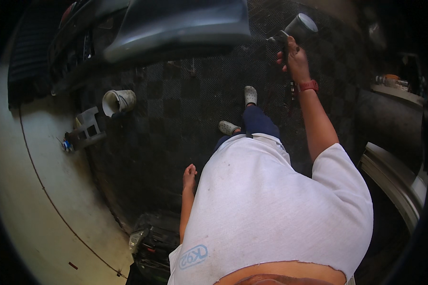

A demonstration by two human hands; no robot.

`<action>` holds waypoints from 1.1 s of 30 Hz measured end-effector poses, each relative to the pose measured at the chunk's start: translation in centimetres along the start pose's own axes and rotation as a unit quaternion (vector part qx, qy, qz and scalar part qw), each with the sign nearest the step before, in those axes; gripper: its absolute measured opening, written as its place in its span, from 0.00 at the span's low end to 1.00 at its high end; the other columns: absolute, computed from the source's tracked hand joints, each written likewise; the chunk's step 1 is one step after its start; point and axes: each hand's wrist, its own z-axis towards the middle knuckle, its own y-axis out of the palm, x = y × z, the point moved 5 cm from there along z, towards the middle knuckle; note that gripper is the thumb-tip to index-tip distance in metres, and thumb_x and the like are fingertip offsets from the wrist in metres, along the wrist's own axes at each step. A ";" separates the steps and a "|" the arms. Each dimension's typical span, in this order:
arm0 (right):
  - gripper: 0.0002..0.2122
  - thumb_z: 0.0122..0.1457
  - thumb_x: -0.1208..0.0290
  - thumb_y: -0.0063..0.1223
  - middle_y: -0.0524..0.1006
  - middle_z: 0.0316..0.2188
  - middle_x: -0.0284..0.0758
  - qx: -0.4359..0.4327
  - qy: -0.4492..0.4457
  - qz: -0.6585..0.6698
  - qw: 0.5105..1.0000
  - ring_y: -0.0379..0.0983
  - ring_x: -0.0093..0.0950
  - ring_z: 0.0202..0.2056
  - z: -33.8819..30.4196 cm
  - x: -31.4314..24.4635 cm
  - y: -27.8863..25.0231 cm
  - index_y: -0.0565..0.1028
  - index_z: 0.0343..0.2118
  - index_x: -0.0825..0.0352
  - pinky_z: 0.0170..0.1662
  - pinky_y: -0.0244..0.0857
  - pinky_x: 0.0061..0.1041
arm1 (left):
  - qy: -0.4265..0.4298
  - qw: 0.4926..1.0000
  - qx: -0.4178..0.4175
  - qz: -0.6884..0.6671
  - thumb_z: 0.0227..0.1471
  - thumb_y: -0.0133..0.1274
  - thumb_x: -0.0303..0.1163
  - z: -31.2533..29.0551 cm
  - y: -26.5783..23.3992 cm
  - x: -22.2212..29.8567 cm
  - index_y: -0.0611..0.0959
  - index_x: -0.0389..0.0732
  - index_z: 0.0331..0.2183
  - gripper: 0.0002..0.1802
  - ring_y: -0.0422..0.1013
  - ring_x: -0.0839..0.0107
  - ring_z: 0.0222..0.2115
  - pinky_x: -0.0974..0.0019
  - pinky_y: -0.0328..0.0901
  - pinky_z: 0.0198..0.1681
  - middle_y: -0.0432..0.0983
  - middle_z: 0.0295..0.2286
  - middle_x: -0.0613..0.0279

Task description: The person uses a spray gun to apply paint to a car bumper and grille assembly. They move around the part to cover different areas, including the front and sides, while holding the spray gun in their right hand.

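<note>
Right hand (297, 61): out ahead and to the right, fingers wrapped around the dark grip of what looks like a spray gun (285, 48). Gun is up front, right of the dark panel (185, 28), well apart from the left hand. Silver cylinder (303, 24) just beyond the fist, looks like the gun's cup; joint hidden. Bright tip on the gun's left side, pointing roughly toward the panel, not touching it.

Left hand (189, 175): low by the hip, fingers loosely curled, nothing seen in it. Can't tell if fingertips meet the palm.

Writing: blue print in a rounded outline on the white shirt (271, 194), toward the person's left shoulder, the clearest lettering in view. Small items (392, 81) on the shelf at far right: too small and blurred to read labels.

Red watch (308, 86) on the right wrist. Stained white bucket (119, 102) tipped on the dark tiled floor (159, 116), opening to the left. Grey plastic stool (88, 128) near it, by the pale wall (47, 204). Headlamp (137, 240) low on the left, beside dark parts. Light clogs (250, 96) on the feet.
</note>
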 end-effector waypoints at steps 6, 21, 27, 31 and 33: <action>0.36 0.64 0.33 0.41 0.78 0.25 0.36 0.043 0.024 -0.051 0.998 0.78 0.23 0.24 3.1 0.6 -1.5 0.77 0.42 0.72 0.18 0.67 0.20 | -0.009 0.999 0.003 0.035 0.63 0.55 0.47 0.4 0.6 2.5 0.75 0.39 0.58 0.29 0.74 0.68 0.45 0.65 0.68 0.49 0.76 0.51 0.59; 0.36 0.63 0.32 0.40 0.80 0.26 0.34 -0.187 -0.031 -0.036 0.981 0.78 0.19 0.25 -1.8 -12.2 6.6 0.76 0.48 0.70 0.20 0.69 0.17 | 0.035 0.999 -0.008 -0.006 0.63 0.55 0.43 1.6 4.2 5.8 0.76 0.34 0.56 0.27 0.73 0.73 0.38 0.67 0.68 0.47 0.78 0.45 0.60; 0.34 0.66 0.35 0.38 0.79 0.25 0.33 -0.250 -0.074 0.038 0.965 0.77 0.18 0.23 -1.6 -14.7 9.6 0.76 0.48 0.69 0.19 0.68 0.16 | 0.056 0.998 -0.001 0.030 0.64 0.55 0.43 2.4 4.7 5.7 0.77 0.34 0.54 0.25 0.72 0.75 0.37 0.69 0.67 0.47 0.79 0.41 0.62; 0.34 0.66 0.36 0.38 0.79 0.24 0.34 -0.237 -0.072 0.022 0.969 0.76 0.18 0.22 0.0 -15.3 9.0 0.77 0.46 0.69 0.18 0.67 0.16 | 0.046 0.997 0.016 0.065 0.65 0.54 0.43 1.1 5.8 8.2 0.79 0.35 0.53 0.23 0.73 0.74 0.39 0.68 0.67 0.47 0.80 0.41 0.62; 0.34 0.66 0.36 0.38 0.79 0.24 0.34 -0.227 -0.061 0.006 0.972 0.76 0.19 0.22 1.6 -14.2 8.0 0.77 0.45 0.69 0.18 0.66 0.17 | 0.043 0.997 0.022 0.059 0.65 0.53 0.42 0.8 6.2 8.4 0.79 0.35 0.52 0.22 0.74 0.74 0.39 0.68 0.68 0.47 0.80 0.41 0.62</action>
